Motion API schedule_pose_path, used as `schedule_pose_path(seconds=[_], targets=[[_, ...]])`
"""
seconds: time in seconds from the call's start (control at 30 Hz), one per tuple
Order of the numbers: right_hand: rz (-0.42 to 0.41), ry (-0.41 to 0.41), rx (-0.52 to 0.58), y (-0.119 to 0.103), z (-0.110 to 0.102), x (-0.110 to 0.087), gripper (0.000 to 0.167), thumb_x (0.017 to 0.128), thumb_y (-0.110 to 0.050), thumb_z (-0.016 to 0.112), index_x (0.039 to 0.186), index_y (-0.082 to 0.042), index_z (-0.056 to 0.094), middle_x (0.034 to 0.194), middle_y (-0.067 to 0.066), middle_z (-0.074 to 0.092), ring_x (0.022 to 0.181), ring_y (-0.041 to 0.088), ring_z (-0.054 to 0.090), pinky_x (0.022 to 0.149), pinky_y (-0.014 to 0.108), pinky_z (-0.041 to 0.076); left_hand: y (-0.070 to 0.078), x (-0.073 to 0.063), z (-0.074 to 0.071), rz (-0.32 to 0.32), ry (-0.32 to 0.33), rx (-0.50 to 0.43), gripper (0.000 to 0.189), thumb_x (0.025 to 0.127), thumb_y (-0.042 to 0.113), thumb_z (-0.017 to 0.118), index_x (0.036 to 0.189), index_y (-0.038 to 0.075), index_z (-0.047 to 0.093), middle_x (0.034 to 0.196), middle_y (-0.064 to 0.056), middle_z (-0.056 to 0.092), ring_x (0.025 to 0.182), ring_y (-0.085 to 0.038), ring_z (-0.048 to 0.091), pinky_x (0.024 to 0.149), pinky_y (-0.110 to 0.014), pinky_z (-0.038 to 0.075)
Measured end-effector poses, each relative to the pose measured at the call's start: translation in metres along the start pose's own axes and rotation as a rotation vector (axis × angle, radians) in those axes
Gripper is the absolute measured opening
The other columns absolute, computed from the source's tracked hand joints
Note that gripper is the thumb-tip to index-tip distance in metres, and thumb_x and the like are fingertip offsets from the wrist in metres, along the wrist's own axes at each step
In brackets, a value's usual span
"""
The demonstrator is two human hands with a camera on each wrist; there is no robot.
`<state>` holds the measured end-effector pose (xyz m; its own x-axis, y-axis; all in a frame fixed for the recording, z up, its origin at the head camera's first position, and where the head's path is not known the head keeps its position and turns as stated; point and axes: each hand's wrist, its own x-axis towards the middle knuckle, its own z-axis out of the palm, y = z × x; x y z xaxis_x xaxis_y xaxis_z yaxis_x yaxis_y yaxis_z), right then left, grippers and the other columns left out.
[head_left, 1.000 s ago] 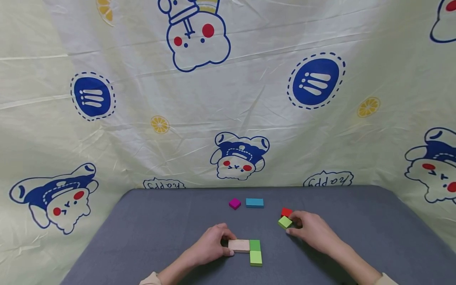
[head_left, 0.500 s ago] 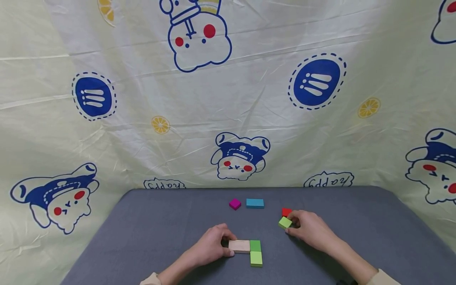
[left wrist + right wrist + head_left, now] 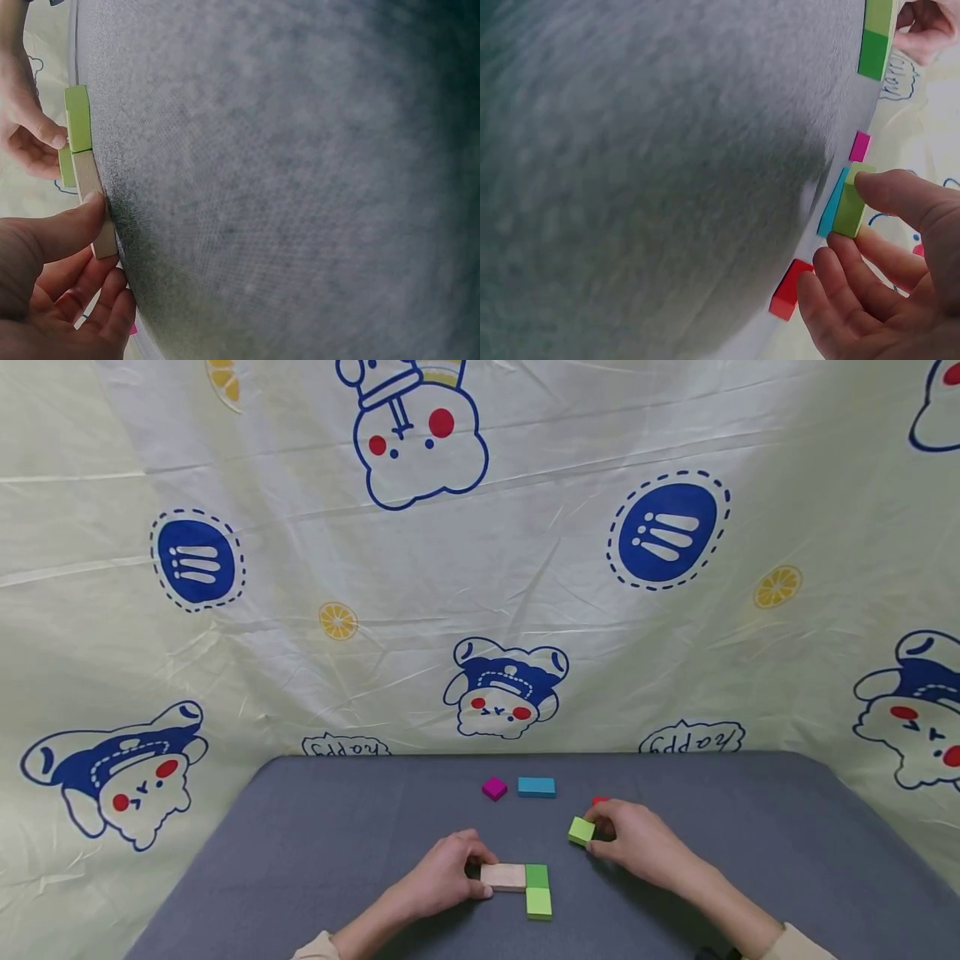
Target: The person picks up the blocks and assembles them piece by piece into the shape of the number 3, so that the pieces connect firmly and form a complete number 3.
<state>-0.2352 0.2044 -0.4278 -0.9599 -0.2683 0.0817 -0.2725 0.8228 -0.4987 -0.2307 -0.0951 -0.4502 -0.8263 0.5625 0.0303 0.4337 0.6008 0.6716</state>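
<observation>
One light-green block [image 3: 581,832]: moving left, parting from the red block [image 3: 601,801] and so, it seems, drawing closer to the green block [image 3: 537,876]. Right hand [image 3: 643,843]: pinching it, fingers spread only to its width. Left hand [image 3: 446,878]: likewise holding the wooden block [image 3: 503,877], touching the green block on the table [image 3: 337,827].

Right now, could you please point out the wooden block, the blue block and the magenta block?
Wooden block [image 3: 507,877]: head view, on its top face.
Blue block [image 3: 536,786]: head view, on its top face.
Magenta block [image 3: 494,787]: head view, on its top face.
</observation>
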Motion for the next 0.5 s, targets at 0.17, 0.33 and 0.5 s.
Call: schedule_pose_path(seconds=[0.17, 0.33, 0.5], targets=[[-0.017, -0.019, 0.003, -0.010, 0.005, 0.003, 0.028, 0.076, -0.015, 0.083, 0.102, -0.013, 0.072, 0.086, -0.006, 0.060, 0.079, 0.013, 0.052, 0.071, 0.037, 0.045, 0.001, 0.000, 0.000, -0.008, 0.000, 0.004, 0.023, 0.077, 0.010, 0.084, 0.099, 0.010, 0.076, 0.084, 0.012, 0.054, 0.080, -0.005, 0.051, 0.076, -0.024, 0.042], [-0.072, -0.031, 0.010, -0.018, 0.009, 0.007, 0.029, 0.077, -0.014, 0.083, 0.103, -0.012, 0.072, 0.087, -0.006, 0.060, 0.079, 0.014, 0.053, 0.072, 0.037, 0.046, 0.001, -0.001, 0.000, -0.009, 0.005, 0.000, 0.022, 0.077, 0.009, 0.083, 0.098, 0.011, 0.076, 0.084, 0.011, 0.054, 0.080, -0.005, 0.051, 0.076, -0.024, 0.042], [-0.091, -0.049, 0.011, -0.025, 0.012, 0.010, 0.029, 0.077, -0.013, 0.082, 0.103, -0.011, 0.072, 0.089, -0.006, 0.060, 0.080, 0.014, 0.053, 0.072, 0.037, 0.047, 0.002, 0.000, 0.000, -0.009, 0.007, -0.003, 0.023, 0.077, 0.009, 0.083, 0.098, 0.010, 0.076, 0.084, 0.011, 0.054, 0.080, -0.005, 0.051, 0.076, -0.024, 0.042]])
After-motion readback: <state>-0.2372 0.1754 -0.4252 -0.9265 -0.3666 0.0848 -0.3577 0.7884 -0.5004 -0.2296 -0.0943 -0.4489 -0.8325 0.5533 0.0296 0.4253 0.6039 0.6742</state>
